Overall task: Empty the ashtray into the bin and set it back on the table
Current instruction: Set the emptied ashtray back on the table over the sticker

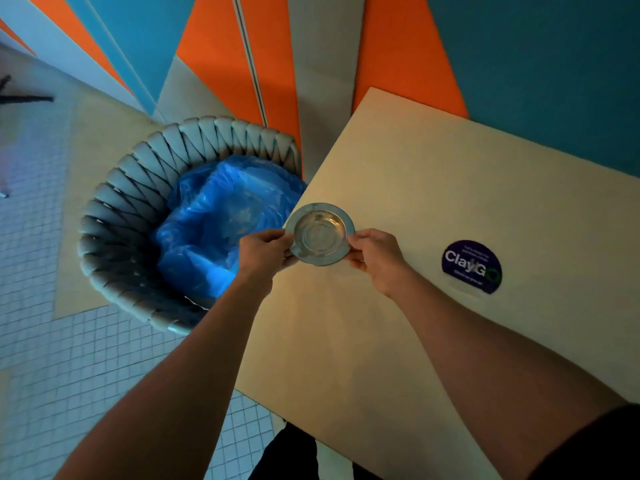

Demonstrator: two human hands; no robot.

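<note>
Both hands hold a round metal ashtray (320,233) by its flat rim, mouth up, at the left edge of a pale wooden table (433,209); the left hand (265,251) pinches the rim on the bin side, thumb on top and fingers curled beneath, and the right hand (375,256) pinches the opposite side in the same way; so each hand is closed on the ashtray. The bowl looks bare and shiny, with a raised ring in its middle; whether the ashtray rests on the table or is held just above it cannot be told. Part of the rim juts past the table's edge toward the bin (114,216); this is a round woven basket standing on the tiled floor (38,341) just beside the table, lined with a crumpled blue plastic bag (221,216). On the table, well apart from the ashtray on the right-hand side, lies 1 dark round sticker (471,266) with white lettering. Behind, the wall (536,46) shows orange, blue and beige panels.
</note>
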